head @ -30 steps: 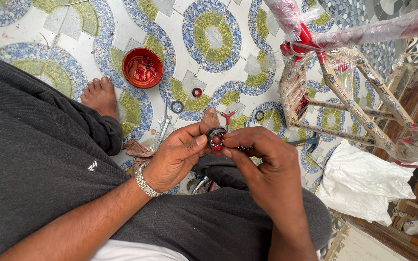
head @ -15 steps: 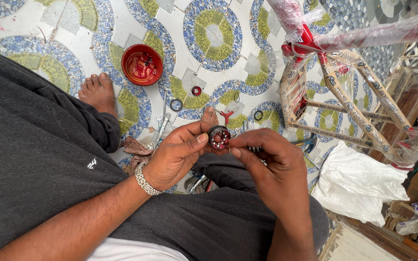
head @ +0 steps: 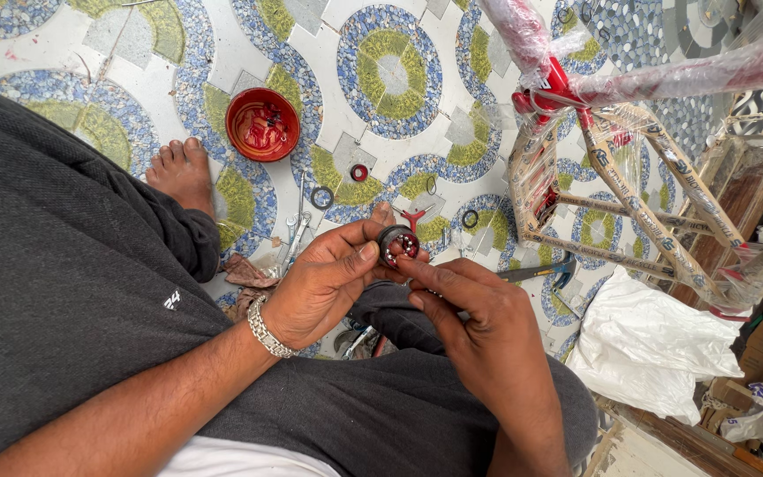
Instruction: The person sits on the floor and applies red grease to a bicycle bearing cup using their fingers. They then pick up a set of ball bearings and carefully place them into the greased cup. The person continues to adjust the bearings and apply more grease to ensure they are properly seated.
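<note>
Left hand point(head: 320, 283) is gripping a small dark ring cup point(head: 396, 245) above the lap, small steel balls sitting in red grease inside. Right hand point(head: 479, 327) is pinching at its rim with fingertips, seemingly seating a ball. Best practice, by judgement: keeping the cup level and pressing each ball gently into the grease. Red bowl point(head: 262, 124) is standing on the tiled floor point(head: 487, 88), apparently holding grease and tiny parts.

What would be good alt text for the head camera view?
Both hands hold a small black ring with red inside; the left hand grips it, the right hand touches it. A red bowl sits on the patterned floor.
</note>
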The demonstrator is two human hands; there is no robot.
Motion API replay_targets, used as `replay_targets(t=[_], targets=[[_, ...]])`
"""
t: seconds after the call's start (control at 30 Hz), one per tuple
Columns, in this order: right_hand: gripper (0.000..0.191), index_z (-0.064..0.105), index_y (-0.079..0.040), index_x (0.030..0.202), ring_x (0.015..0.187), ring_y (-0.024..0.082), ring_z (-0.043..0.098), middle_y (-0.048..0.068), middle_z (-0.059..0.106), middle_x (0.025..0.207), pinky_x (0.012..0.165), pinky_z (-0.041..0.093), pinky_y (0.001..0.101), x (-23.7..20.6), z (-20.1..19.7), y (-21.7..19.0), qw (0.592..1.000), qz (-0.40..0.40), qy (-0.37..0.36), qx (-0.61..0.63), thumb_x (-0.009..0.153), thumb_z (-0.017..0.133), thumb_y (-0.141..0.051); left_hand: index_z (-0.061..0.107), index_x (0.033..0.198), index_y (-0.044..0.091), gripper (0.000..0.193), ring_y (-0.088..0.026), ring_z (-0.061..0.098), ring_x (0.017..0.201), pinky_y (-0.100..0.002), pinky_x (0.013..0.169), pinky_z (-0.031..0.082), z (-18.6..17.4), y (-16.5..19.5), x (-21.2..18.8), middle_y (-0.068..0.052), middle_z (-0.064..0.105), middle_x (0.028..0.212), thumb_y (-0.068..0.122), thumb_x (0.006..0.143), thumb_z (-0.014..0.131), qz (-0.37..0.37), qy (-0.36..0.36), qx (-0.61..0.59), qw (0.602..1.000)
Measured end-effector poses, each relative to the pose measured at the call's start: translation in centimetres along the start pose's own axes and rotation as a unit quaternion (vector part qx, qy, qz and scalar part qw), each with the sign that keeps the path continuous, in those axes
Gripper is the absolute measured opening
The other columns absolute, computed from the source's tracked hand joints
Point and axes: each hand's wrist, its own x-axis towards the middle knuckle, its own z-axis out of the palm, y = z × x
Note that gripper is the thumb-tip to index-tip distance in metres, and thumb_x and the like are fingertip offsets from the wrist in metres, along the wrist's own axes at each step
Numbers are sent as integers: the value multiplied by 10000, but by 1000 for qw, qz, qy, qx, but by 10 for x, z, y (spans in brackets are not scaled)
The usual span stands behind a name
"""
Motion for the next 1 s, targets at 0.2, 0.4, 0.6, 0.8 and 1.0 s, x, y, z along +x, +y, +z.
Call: replay_targets(t=[0.2, 0.4, 0.6, 0.8, 1.0], targets=[[337, 770, -115, 1185, 716, 131, 731, 58, 757, 850, 618, 548, 267, 1, -2, 2, 1000, -1, -3, 22, 856, 749, -45, 615, 1283, 8, 339, -223, 634, 1232, -450, 1133, 472, -1, -1, 2, -100, 698, 1210, 245, 1041, 634, 5, 0, -15, 1000], [343, 779, -127, 1179, 684, 133, 712, 62, 747, 838, 593, 532, 268, 0, 4, 5, 1000, 11, -6, 1, 845, 770, -48, 614, 1301, 8, 362, -195, 614, 1252, -435, 1141, 463, -2, -3, 0, -82, 678, 1231, 250, 1032, 638, -2, 21, -9, 1000], [387, 744, -104, 1227, 823, 96, 716, 42, 763, 945, 699, 575, 247, -4, -3, 17, 995, 30, 44, 87, 850, 768, -22, 595, 1303, -24, 374, -243, 655, 1191, -457, 1105, 484, -1, 0, -1, -119, 682, 1224, 248, 1051, 644, 6, -11, -19, 1000], [384, 752, -112, 1242, 861, 94, 717, 51, 752, 959, 725, 592, 241, -6, -7, 28, 989, 64, 29, 132, 869, 767, -22, 596, 1273, -30, 373, -242, 662, 1192, -453, 1109, 497, -3, 2, 2, -141, 696, 1224, 257, 1037, 633, 4, -3, -4, 1000], [467, 719, -174, 1292, 822, 109, 754, 53, 779, 913, 714, 588, 260, 0, 5, 27, 997, 8, -23, 79, 846, 780, -50, 599, 1262, -15, 321, -214, 636, 1190, -439, 1094, 485, -9, -2, 0, -122, 679, 1208, 235, 1067, 645, 3, 5, -18, 1000]])
